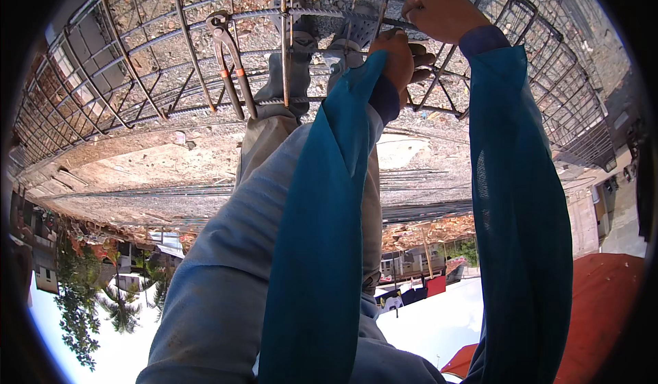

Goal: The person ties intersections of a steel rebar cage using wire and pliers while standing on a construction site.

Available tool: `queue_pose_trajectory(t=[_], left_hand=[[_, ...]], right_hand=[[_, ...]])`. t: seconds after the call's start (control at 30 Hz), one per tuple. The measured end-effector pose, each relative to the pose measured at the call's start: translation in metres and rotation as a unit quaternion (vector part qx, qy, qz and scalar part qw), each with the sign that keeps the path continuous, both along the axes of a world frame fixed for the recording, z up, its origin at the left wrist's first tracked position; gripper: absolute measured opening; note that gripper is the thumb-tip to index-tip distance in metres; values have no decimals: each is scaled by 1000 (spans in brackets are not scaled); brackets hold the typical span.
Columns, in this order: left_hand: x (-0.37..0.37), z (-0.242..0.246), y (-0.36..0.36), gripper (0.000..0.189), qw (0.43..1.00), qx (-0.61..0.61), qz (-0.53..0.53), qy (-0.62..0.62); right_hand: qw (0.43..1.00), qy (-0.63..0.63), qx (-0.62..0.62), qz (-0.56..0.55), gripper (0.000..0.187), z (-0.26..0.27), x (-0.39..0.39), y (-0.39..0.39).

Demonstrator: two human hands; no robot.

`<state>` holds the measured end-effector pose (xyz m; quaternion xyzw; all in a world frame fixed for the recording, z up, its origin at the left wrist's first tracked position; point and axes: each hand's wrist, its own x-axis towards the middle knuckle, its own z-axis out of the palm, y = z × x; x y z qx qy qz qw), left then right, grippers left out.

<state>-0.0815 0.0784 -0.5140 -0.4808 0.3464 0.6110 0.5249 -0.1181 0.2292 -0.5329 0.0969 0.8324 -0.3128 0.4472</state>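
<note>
A long cage of ribbed steel reinforcing bars and stirrups (285, 65) stretches across the upper view. My left hand (395, 63) is at a lengthwise bar right of centre, its thumb side up and several fingers stretched to the right. Just above and to the right, my right hand (444, 13) is bent with curled fingertips close to the same bar and a stirrup. Whether either hand grips a bar or a wire is hidden. A pair of end-cutting nippers (224, 50) with black and orange handles hangs by its head on a bar at the left, touched by neither hand.
My legs and perforated clogs (357, 29) are behind the cage bars. Gravel and rubble (329, 147) cover the ground, with long thin bars (154, 191) lying on it. More mesh-like cages (570, 86) stand at the right. A red-orange surface (601, 307) shows at lower right.
</note>
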Motion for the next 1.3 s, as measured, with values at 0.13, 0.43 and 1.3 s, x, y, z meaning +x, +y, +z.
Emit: queue_pose_trajectory(t=[0.13,0.43,1.3], left_hand=[[24,-24,-22,37,996,48,35,63],[4,8,-25,22,957,-68,-196,204],[-124,-40,-47,18,311,2,-670,675]], right_hand=[[997,22,45,66,20,4,-12,-12],[995,52,88,-8,23,-11,10,-17],[934,138,4,-329,24,4,53,-65]])
